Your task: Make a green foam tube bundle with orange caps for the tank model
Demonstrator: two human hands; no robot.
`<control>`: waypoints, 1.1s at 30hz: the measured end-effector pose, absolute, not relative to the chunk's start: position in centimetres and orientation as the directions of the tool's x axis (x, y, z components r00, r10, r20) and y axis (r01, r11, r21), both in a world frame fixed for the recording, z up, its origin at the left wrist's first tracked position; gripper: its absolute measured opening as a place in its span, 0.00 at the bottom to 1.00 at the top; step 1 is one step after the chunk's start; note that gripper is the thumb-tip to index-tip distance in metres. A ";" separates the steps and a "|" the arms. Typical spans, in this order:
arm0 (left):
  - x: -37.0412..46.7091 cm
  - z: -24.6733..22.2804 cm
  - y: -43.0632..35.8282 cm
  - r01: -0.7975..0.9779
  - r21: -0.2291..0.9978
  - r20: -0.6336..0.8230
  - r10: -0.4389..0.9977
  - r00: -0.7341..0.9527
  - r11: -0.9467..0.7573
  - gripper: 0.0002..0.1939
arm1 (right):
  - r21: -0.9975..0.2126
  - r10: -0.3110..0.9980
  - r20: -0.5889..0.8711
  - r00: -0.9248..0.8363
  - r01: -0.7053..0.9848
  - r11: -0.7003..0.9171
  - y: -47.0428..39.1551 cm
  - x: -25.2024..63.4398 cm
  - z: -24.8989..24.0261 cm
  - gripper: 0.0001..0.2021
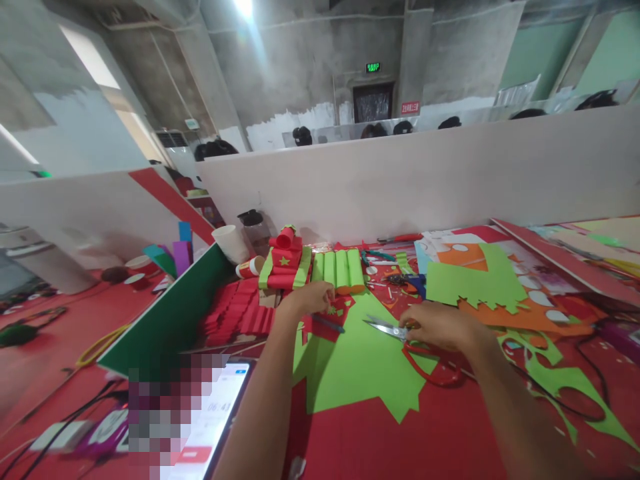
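Note:
Scissors with red handles (434, 372) and slightly parted silver blades are held in my right hand (433, 325), over a large cut sheet of green paper (350, 380). My left hand (316, 297), its fingers curled together, is above red paper scraps at the sheet's upper left; anything in its fingertips is too small to tell. A dark slim tool (329, 324) lies below it. Behind the left hand are green paper rolls (342, 268) and a red paper model (286, 259) with a green star.
Folded red strips (240, 308) lie beside a green board (165, 313) on the left. A lit phone (215, 413) is near the left forearm. Orange paper (525, 319) and green offcuts (575, 387) lie right. A pale partition (400, 180) stands behind, with a white cup (230, 243) before it.

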State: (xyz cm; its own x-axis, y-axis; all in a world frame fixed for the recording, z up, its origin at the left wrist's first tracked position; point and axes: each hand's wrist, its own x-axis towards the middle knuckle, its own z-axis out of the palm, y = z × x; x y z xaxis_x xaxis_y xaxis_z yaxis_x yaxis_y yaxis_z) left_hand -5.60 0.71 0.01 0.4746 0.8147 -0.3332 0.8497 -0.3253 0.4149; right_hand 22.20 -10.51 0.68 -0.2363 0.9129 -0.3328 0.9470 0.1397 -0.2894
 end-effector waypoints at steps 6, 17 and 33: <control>-5.6 -0.6 1.1 0.886 0.274 -0.351 0.819 0.453 -0.373 0.17 | -0.247 0.934 -0.282 -0.221 0.957 0.152 -10.5 22.6 0.1 0.11; -5.1 -2.1 1.7 0.901 0.177 -0.345 0.832 0.434 -0.396 0.12 | -0.215 0.933 -0.190 -0.306 0.940 0.265 -9.9 22.5 0.1 0.11; -5.5 -1.2 1.4 0.859 0.282 -0.317 0.803 0.504 -0.428 0.12 | -0.301 0.889 -0.186 -0.417 0.886 0.353 -9.9 21.1 0.5 0.15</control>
State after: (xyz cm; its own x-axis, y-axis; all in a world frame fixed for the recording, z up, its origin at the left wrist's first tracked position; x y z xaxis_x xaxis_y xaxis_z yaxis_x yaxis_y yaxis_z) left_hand -5.49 1.44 -1.22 0.5042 0.8032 -0.3174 0.8588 -0.4278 0.2818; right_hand 21.14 -9.91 0.48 -0.4174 0.8894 -0.1864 0.8860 0.3527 -0.3009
